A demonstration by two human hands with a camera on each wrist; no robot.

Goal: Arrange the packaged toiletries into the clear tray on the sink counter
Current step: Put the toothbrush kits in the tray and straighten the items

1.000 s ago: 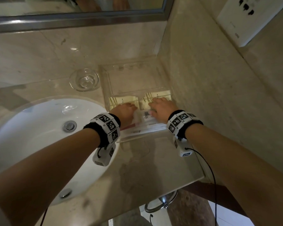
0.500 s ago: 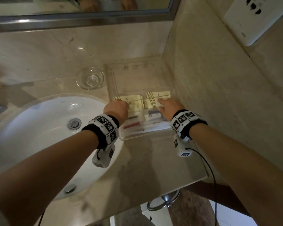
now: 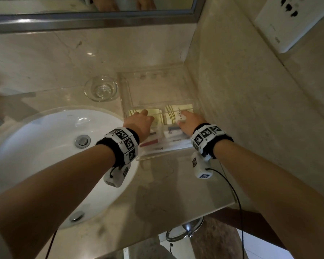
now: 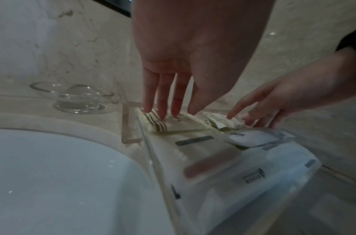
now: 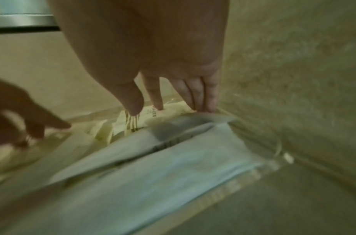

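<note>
A clear tray (image 3: 153, 79) stands on the sink counter against the right wall. In its near half lie two cream striped packets (image 3: 178, 111) side by side, with white packaged toiletries (image 3: 168, 144) in front of them. My left hand (image 3: 138, 118) reaches into the tray with straight fingers, whose fingertips (image 4: 163, 114) press the left cream packet (image 4: 159, 124). My right hand (image 3: 189, 120) does the same on the right cream packet (image 5: 153, 116); its fingertips (image 5: 159, 106) rest on it beside the tray's right wall. Neither hand holds anything. The white packages (image 4: 223, 167) lie under my wrists.
A small glass dish (image 3: 101, 88) sits left of the tray. The white basin (image 3: 45, 156) with its drain (image 3: 82, 141) fills the left side. The stone wall (image 3: 251, 109) runs close along the tray's right. A mirror frame (image 3: 92, 21) spans the back. The tray's far half holds nothing.
Both hands have moved forward from the white packages onto the cream packets, and their fingers have straightened.
</note>
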